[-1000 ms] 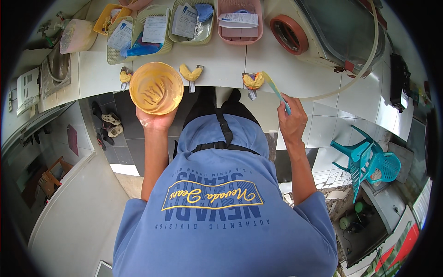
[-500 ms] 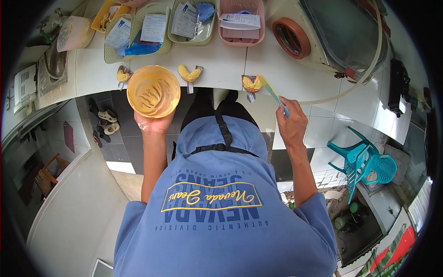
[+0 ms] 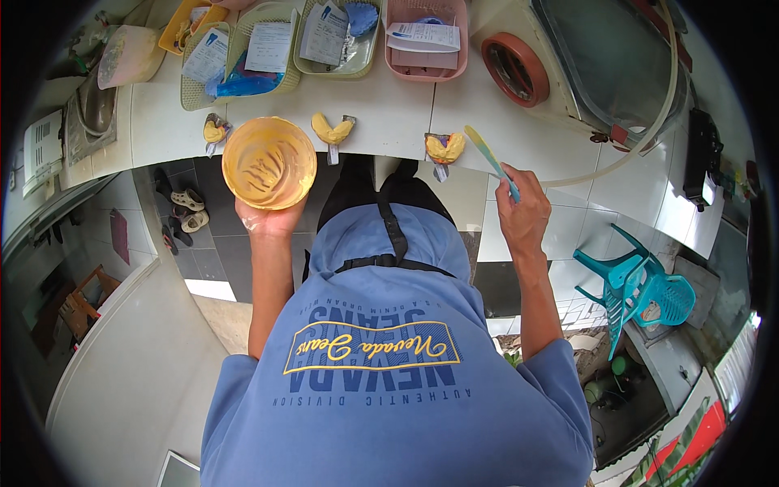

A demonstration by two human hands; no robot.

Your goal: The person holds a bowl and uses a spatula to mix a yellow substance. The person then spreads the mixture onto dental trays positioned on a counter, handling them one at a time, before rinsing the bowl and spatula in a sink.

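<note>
My left hand (image 3: 270, 219) is closed round the underside of a yellow mixing bowl (image 3: 268, 162), its inside smeared with yellow paste. In my right hand (image 3: 523, 209) is a blue spatula (image 3: 489, 157) with yellow paste along its blade. The blade stands apart from the nearest dental impression tray (image 3: 445, 148), filled with yellow material, at the counter's front edge. A second filled tray (image 3: 333, 130) lies right of the bowl, and a third tray (image 3: 215, 131) sits left of it, partly behind its rim.
Along the back of the white counter (image 3: 381, 122) stand green baskets (image 3: 299, 73) and a pink basket (image 3: 425, 73) with papers and bags. A red-brown ring-shaped thing (image 3: 514, 69) and a glass-fronted box (image 3: 600, 61) with a hose (image 3: 625, 162) are at right. A teal chair (image 3: 637, 280) stands below.
My right hand has moved a little to the right, taking the spatula away from the right-hand tray. The left hand and bowl have barely moved.
</note>
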